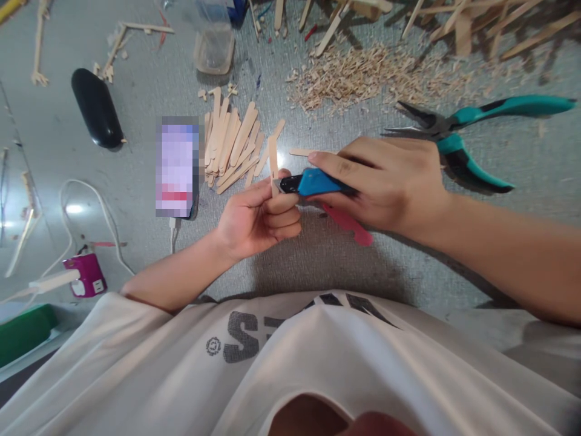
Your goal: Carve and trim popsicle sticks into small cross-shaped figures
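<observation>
My left hand (261,218) is closed on a short flat wooden stick (273,156), pinched upright between thumb and fingers. My right hand (376,181) is wrapped round a blue and black utility knife (320,181). The knife's blade (278,186) meets the lower part of the stick, close to my left fingertips. Under the right index finger another wooden stick piece (300,152) shows; whether the finger touches it I cannot tell. A flat red piece (349,224) lies below the knife. Just past the left hand is a pile of cut wooden sticks (229,136).
Pliers with teal handles (476,115) lie beyond my right hand. A heap of wood shavings (354,79) and longer sticks (463,36) spread behind. A phone (177,166) on a cable, a black case (97,109) and a purple plug adapter (88,275) sit to the left.
</observation>
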`<state>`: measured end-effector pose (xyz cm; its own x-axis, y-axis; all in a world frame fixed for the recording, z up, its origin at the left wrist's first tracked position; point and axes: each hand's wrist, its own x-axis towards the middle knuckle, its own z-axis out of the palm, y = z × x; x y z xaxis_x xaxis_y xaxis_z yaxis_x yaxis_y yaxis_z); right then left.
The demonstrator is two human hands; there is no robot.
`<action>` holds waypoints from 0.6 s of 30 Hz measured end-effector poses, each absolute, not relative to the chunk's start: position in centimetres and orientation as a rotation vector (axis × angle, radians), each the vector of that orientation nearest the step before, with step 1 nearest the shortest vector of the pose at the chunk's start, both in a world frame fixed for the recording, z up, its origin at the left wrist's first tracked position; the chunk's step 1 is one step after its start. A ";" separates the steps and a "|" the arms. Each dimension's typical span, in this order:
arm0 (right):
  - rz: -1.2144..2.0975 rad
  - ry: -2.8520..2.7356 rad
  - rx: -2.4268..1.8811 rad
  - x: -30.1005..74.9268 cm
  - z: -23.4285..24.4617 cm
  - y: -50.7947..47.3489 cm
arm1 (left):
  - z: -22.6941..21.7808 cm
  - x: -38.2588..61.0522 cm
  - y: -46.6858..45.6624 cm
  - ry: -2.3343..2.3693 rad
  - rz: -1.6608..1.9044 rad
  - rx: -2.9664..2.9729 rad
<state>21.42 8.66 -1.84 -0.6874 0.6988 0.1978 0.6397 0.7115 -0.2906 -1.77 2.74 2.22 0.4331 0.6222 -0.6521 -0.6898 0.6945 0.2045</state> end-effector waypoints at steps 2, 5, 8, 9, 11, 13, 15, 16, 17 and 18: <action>0.291 -2.640 -1.085 21.5 -1.7 8.7 | 2.3 -1.8 2.7 0.771 0.802 -0.093; 0.248 -2.629 -1.075 21.7 -1.7 8.7 | 2.5 -1.9 2.8 0.794 0.777 -0.096; 0.204 -2.603 -1.090 21.8 -2.0 8.5 | 2.8 -1.9 2.9 0.819 0.755 -0.128; 0.195 -2.598 -1.097 21.8 -2.0 8.3 | 2.8 -2.0 2.9 0.821 0.753 -0.140; 0.173 -2.580 -1.104 21.8 -2.2 8.2 | 2.9 -1.9 2.9 0.815 0.758 -0.156; 0.115 -2.517 -1.113 21.9 -2.3 8.2 | 3.0 -1.8 2.9 0.810 0.766 -0.172; 0.021 -2.429 -1.144 22.1 -2.3 8.6 | 3.0 -1.7 2.9 0.809 0.762 -0.190; -0.015 -2.399 -1.173 22.3 -2.3 8.9 | 3.0 -1.7 2.9 0.809 0.761 -0.193; -0.035 -2.388 -1.198 22.4 -2.4 9.1 | 3.0 -1.6 2.9 0.807 0.761 -0.190; -0.029 -2.398 -1.220 22.5 -2.4 9.3 | 3.0 -1.6 2.9 0.805 0.763 -0.182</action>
